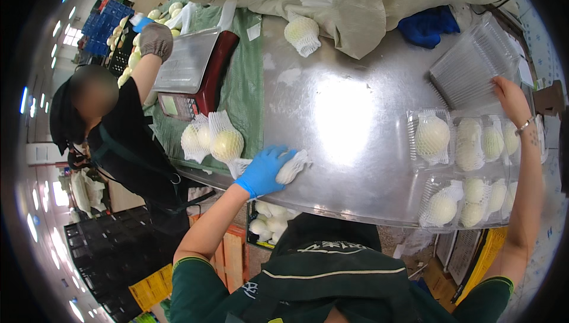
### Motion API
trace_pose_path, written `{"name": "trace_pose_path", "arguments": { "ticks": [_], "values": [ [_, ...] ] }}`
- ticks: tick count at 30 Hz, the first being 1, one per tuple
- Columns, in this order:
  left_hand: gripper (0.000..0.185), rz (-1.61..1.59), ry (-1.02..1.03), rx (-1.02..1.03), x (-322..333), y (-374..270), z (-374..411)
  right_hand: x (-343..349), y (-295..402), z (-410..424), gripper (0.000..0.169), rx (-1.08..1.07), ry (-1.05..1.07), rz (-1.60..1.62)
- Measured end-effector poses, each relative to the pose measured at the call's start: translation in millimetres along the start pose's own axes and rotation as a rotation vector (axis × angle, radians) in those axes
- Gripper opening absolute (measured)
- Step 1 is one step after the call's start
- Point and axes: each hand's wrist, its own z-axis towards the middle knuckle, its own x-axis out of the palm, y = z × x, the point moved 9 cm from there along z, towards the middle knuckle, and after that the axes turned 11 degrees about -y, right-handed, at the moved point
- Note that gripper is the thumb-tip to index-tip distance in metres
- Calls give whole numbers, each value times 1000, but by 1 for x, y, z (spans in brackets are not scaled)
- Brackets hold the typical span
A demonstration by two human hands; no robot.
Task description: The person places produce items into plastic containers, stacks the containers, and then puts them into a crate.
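Observation:
My left hand (266, 169), in a blue glove, grips a white foam-net sleeve (293, 167) near the table's front edge; the hand hides whatever is inside it. Just left of it lie foam-netted pale round vegetables (226, 143), apparently peeled onions. My bare right hand (512, 100) pinches the edge of a stack of clear plastic containers (475, 60) at the back right. Below that hand are filled clear plastic packs, including one with a single netted vegetable (432, 138) and another in front of it (443, 207).
A red scale (218, 74) with a metal pan stands on green sheeting (249, 92). Another netted vegetable (302, 34) lies by a beige sack (355, 16) at the back, near a blue cloth (429, 27). At left, a co-worker (129, 145) reaches past the scale. A crate of vegetables (269, 223) sits below the metal table (289, 100).

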Motion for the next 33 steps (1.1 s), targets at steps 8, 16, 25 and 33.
{"name": "trace_pose_path", "arguments": {
  "ticks": [8,16,25,33],
  "values": [
    [88,-327,-28,-391,4,34,-30,-32,47,27,19,122,127,-195],
    [88,-1557,136,-435,69,-57,-64,-56,137,-33,36,-143,-772,1064],
    [70,-819,-481,-270,4,-68,51,181,388,-193,28,-412,505,417],
    [56,-188,-440,-136,-6,-53,40,88,337,-198,23,-195,-340,982]
  ]
}}
